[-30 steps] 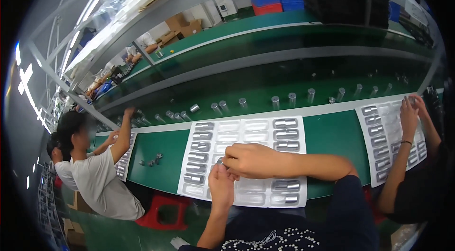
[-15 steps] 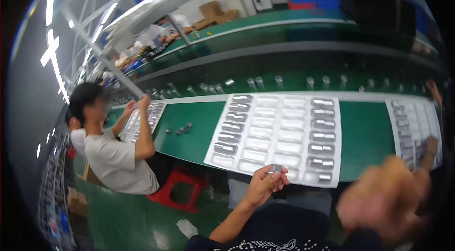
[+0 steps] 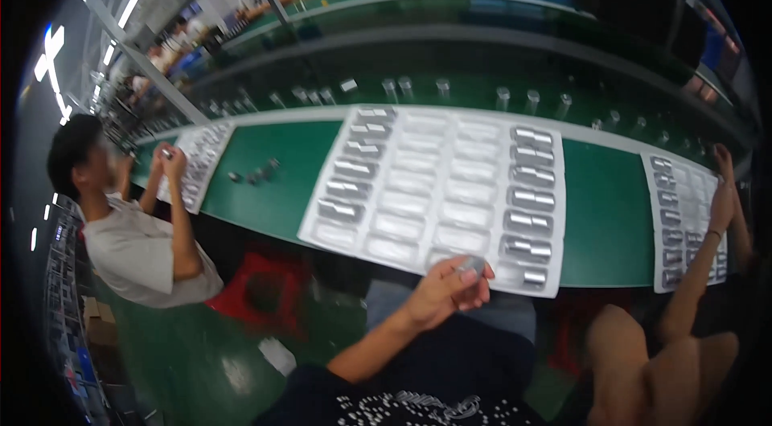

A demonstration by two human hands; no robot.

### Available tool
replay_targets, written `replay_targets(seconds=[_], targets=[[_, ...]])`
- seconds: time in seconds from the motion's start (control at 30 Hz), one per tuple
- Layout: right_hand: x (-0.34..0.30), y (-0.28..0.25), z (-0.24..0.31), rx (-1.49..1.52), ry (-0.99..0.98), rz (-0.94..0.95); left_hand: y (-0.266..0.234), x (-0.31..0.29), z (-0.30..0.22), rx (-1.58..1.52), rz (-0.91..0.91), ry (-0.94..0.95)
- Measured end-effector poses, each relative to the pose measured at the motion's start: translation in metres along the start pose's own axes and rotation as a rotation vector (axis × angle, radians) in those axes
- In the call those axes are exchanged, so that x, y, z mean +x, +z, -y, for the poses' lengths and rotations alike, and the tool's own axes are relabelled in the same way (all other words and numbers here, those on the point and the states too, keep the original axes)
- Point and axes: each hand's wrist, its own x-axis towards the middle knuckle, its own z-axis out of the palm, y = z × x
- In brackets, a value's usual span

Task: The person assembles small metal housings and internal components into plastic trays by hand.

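Observation:
My left hand (image 3: 450, 289) is closed round a small grey metal cylinder (image 3: 471, 267), held just off the near edge of a white moulded tray (image 3: 418, 185). Pairs of shiny metal cylinders (image 3: 532, 199) fill most of the tray's outer columns. The nearest right pocket has a single cylinder (image 3: 533, 276). Pockets in the two middle columns look bare, as does the nearest left one. My right hand (image 3: 643, 378) seems to be the large skin-toned shape at the lower right, near the camera; its fingers cannot be made out.
Seated at left, a person (image 3: 133, 241) handles a small part over another tray (image 3: 211, 145). Another person's arms (image 3: 712, 241) reach over a tray (image 3: 650, 185) at right. Loose dark parts (image 3: 256, 175) lie on the green table (image 3: 281, 213). Clear cylinders (image 3: 442, 88) stand behind; a red stool (image 3: 261, 289) is below.
The view has shifted, so the table sits higher and further left. My left hand still holds the cylinder. The blurred right-hand shape is lower. The left person's hands have come down.

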Motion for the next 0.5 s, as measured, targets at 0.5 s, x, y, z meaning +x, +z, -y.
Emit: replay_targets(seconds=[0.5], targets=[[-0.009, -0.053, -0.032, -0.252, 0.124, -0.142, 0.015, 0.013, 0.028, 0.648, -0.514, -0.263]])
